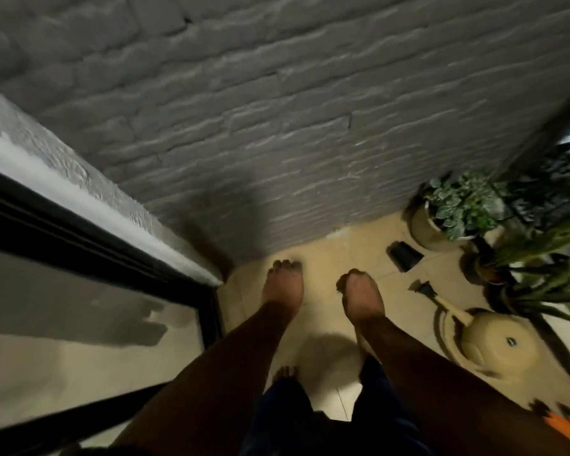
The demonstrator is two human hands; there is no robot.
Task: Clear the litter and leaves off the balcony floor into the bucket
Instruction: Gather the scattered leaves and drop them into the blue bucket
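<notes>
**Two empty hands, no bucket in sight, and plenty to trip over**

Both hands hang out in front over the floor (343,245), palms down. Left hand (283,287) has its fingers fairly straight and holds nothing. Right hand (359,297) has fingers drooping, loosely curled, also nothing in it as far as I can tell; the frame is blurry.

Taking the watering can (487,340) as landmark: the hands are off to its left, nearer the wall (277,126). A small dark pot (404,255) lies on its side just beyond the can's spout. Behind that sits a leafy plant (461,205), and long strappy leaves hang over the can from the right.

I can't see the bucket anywhere here, and can't pick out loose leaves or litter on the tiles near the can either.

What could go wrong, I reckon: dim light and bare feet near the can make a stubbed toe or a kicked-over can likely. Grabbing at the dark corner by the plant could snag live leaves rather than dead ones.
</notes>
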